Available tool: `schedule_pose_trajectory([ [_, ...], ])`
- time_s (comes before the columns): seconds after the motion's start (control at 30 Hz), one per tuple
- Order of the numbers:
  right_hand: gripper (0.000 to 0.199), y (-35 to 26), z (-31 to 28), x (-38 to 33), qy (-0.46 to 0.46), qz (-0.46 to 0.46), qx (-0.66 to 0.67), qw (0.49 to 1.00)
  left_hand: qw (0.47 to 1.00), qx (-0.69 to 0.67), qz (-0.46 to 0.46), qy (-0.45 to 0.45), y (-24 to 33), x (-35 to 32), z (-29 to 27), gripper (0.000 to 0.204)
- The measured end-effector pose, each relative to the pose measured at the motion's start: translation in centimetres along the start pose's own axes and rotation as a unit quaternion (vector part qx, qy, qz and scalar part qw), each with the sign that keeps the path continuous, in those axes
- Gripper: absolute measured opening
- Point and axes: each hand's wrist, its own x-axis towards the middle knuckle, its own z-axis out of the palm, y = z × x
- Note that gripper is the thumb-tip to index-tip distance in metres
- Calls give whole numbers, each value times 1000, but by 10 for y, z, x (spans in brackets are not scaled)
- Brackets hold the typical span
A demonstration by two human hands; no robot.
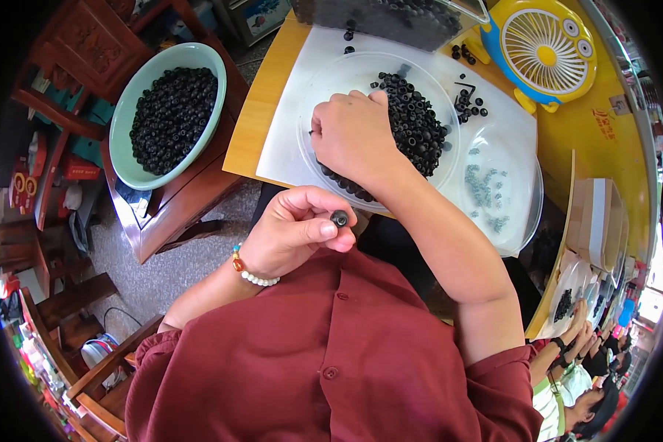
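A small black round knob-like piece with a hole in its end is pinched between the thumb and fingers of my left hand, in front of my chest. My right hand is over the left part of a shallow clear round tray, its fingers curled and pointing away to the left. What those fingers hold, if anything, is hidden. Many loose black ring-like pieces lie in the tray, some of them behind my right wrist.
A pale green basin full of black round pieces stands on a wooden stool to the left. On the yellow table are a clear bin, a yellow fan, a black hex key and a clear dish with small metallic bits. Other people work at far right.
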Motion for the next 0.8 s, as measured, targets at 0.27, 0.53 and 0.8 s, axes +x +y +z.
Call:
schedule_pose_trajectory([
  [0.27, 10, 38, -43, -80, 0, 113, 572, 812, 1000, -5, -18, 18, -3, 8, 10, 21],
  [0.53, 15, 28, -49, -160, 24, 166, 813, 557, 996, -45, -80, 15, -16, 18, 31, 21],
  [0.8, 10, 18, -50, -171, 45, 140, 844, 515, 998, 25, -57, 3, -24, 14, 40, 21],
])
